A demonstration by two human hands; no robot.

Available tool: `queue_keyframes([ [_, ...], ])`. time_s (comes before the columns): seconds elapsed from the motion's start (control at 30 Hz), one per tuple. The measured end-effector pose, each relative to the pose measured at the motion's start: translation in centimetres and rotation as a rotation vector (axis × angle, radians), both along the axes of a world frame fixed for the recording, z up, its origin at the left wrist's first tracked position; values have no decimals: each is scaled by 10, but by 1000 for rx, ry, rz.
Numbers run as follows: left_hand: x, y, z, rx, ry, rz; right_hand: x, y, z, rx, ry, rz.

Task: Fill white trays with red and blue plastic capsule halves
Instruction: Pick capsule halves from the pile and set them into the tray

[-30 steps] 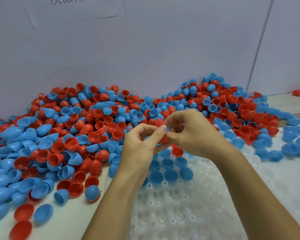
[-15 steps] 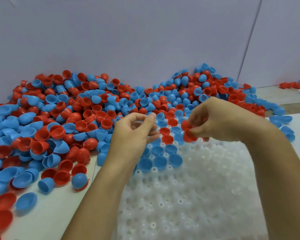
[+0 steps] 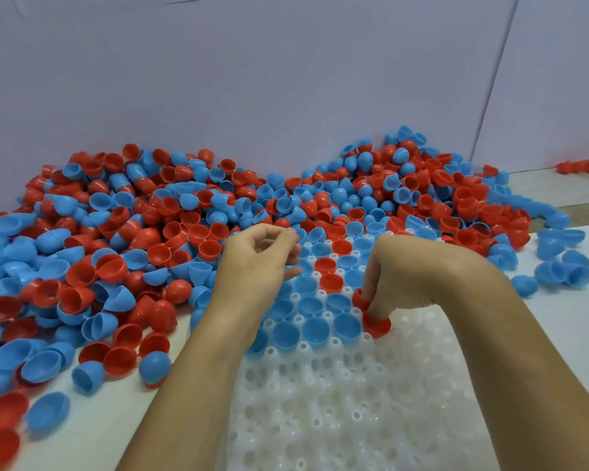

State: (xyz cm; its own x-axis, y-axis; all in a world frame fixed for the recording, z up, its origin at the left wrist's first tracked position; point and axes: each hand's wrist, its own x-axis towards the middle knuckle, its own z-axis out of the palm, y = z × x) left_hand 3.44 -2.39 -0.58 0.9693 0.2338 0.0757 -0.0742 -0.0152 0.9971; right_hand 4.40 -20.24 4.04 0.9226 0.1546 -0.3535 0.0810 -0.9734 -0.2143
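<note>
A white tray [image 3: 347, 402] with round pockets lies on the table in front of me. Several blue halves [image 3: 315, 329] and a few red halves [image 3: 330, 282] sit in its far-left pockets. My right hand [image 3: 408, 277] points down over the tray and pinches red capsule halves [image 3: 376, 326], the lowest one touching a pocket beside the blue ones. My left hand [image 3: 257, 263] hovers over the tray's far-left corner with fingers loosely curled and nothing in it.
A big heap of red and blue capsule halves [image 3: 184, 215] fills the table from the left to behind the tray, up against a grey wall. Loose blue halves [image 3: 563, 271] lie to the right. A few red pieces [image 3: 578, 166] sit far right.
My right hand has dropped from above the tray down to a pocket with the red halves. My left hand has let go and stayed near the tray's far-left corner.
</note>
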Motion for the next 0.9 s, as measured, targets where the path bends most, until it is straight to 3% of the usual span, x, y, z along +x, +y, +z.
queue_keyframes([
  [0.27, 6, 20, -4, 179, -26, 104, -2, 3, 5, -89, 78, 17],
  [0.43, -1, 19, 5, 548, -95, 111, -2, -4, 9, -45, 115, 82],
  [0.53, 1, 8, 12, 747, -120, -32, 0, -18, 10, 80, 74, 92],
  [0.7, 29, -17, 27, 1121, -9, -267, 13, -24, 0, 322, -185, 12],
  [0.9, 61, -39, 22, 1320, 126, -532, 20, -22, -17, 293, -221, -50],
])
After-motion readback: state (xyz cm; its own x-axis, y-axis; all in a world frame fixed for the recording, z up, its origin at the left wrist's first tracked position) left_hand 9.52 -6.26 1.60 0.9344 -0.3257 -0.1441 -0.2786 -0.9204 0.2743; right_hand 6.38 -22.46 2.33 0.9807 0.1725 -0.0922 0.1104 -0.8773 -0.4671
